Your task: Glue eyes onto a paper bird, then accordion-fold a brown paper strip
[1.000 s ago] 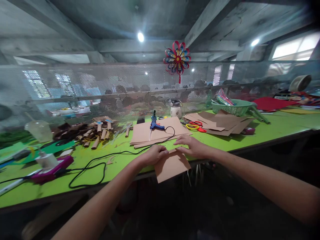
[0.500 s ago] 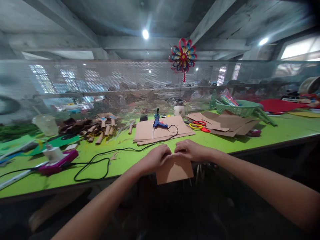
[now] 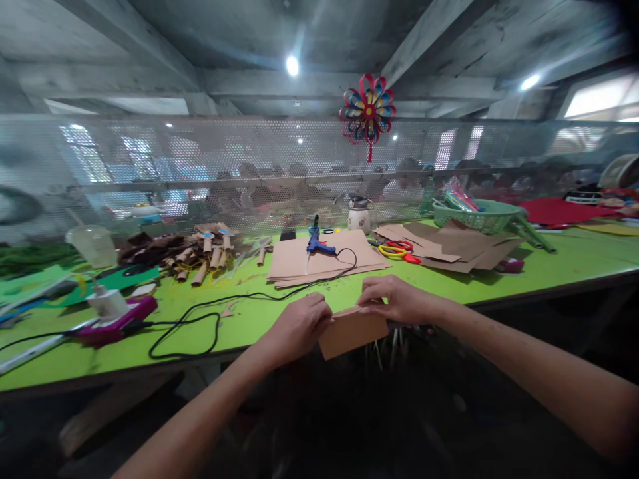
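Observation:
Between my hands, just past the near edge of the green table (image 3: 279,311), hangs a piece of brown kraft paper (image 3: 353,334) with its top edge rolled or folded over. My left hand (image 3: 305,322) pinches the paper at its left top corner. At the top edge farther right, my right hand (image 3: 388,299) closes its thumb and fingers on it. Beyond them a blue glue gun (image 3: 319,243) rests on a stack of brown paper sheets (image 3: 279,266). Scissors with red and yellow handles (image 3: 397,249) lie to the right of that stack.
A purple power strip (image 3: 120,326) with a white plug sits at left, its black cord (image 3: 219,303) looping across the table. Rolled brown paper tubes (image 3: 212,258) are piled at back left. More brown sheets (image 3: 449,247) and a green basket (image 3: 474,216) stand at right, before a mesh screen (image 3: 269,153).
My hands have moved apart along the paper's top edge, the left one down and leftward, the right one slightly rightward. The paper now tilts, and less of its height shows below the edge.

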Action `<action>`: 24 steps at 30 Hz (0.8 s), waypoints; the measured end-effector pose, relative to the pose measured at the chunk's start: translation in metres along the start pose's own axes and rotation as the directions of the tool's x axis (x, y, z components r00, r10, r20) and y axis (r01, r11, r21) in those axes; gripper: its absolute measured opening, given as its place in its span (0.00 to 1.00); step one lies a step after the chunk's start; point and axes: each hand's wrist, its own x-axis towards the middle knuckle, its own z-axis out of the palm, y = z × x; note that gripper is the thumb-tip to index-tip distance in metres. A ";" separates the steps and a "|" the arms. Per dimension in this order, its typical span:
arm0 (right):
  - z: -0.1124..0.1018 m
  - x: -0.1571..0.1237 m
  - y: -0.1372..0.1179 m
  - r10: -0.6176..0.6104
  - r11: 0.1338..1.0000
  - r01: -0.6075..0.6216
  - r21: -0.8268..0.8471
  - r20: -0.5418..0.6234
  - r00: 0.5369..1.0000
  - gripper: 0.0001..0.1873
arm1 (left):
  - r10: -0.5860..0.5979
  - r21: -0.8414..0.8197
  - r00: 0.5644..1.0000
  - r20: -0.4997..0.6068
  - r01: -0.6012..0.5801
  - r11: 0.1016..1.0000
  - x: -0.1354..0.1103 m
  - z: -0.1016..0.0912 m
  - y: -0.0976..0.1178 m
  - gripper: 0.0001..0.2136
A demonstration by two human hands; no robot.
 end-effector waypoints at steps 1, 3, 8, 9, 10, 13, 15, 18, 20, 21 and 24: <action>0.000 -0.002 0.001 0.010 1.000 -0.010 -0.014 -0.001 1.000 0.09 | -0.003 -0.006 1.000 -0.006 0.002 1.000 -0.001 0.001 0.000 0.09; 0.001 -0.005 0.001 0.032 0.998 -0.032 -0.056 -0.003 0.999 0.10 | -0.014 -0.030 1.000 -0.001 0.014 0.999 -0.001 0.000 -0.001 0.09; 0.005 -0.009 0.003 0.073 0.996 -0.074 -0.046 -0.031 0.997 0.11 | -0.111 -0.189 0.989 0.100 0.128 0.974 0.001 -0.008 -0.012 0.10; 0.006 -0.008 0.004 0.096 0.995 -0.097 -0.017 -0.037 0.995 0.11 | -0.139 -0.233 0.982 0.127 0.166 0.958 0.003 -0.010 -0.015 0.11; 0.005 -0.007 0.005 0.129 0.992 -0.128 0.023 -0.038 0.991 0.11 | -0.164 -0.285 0.974 0.154 0.202 0.937 0.004 -0.012 -0.019 0.12; 0.001 -0.003 0.007 0.251 0.949 -0.235 0.212 -0.050 0.967 0.14 | -0.188 -0.468 0.953 0.239 0.283 0.837 0.010 -0.017 -0.026 0.14; -0.002 0.000 0.008 0.310 0.898 -0.266 0.349 -0.073 0.948 0.17 | -0.180 -0.564 0.940 0.289 0.319 0.762 0.014 -0.019 -0.027 0.15; -0.005 0.004 0.005 0.341 0.851 -0.265 0.453 -0.094 0.935 0.17 | -0.165 -0.599 0.920 0.355 0.359 0.716 0.018 -0.019 -0.023 0.17; -0.005 0.005 0.003 0.361 0.842 -0.277 0.463 -0.100 0.927 0.14 | -0.142 -0.588 0.912 0.386 0.361 0.724 0.021 -0.018 -0.017 0.17; -0.005 0.005 0.002 0.378 0.836 -0.290 0.466 -0.105 0.920 0.13 | -0.126 -0.588 0.910 0.395 0.356 0.726 0.022 -0.017 -0.015 0.17; -0.005 0.006 -0.001 0.461 0.777 -0.342 0.529 -0.109 0.881 0.12 | -0.107 -0.632 0.910 0.401 0.359 0.687 0.025 -0.015 -0.009 0.17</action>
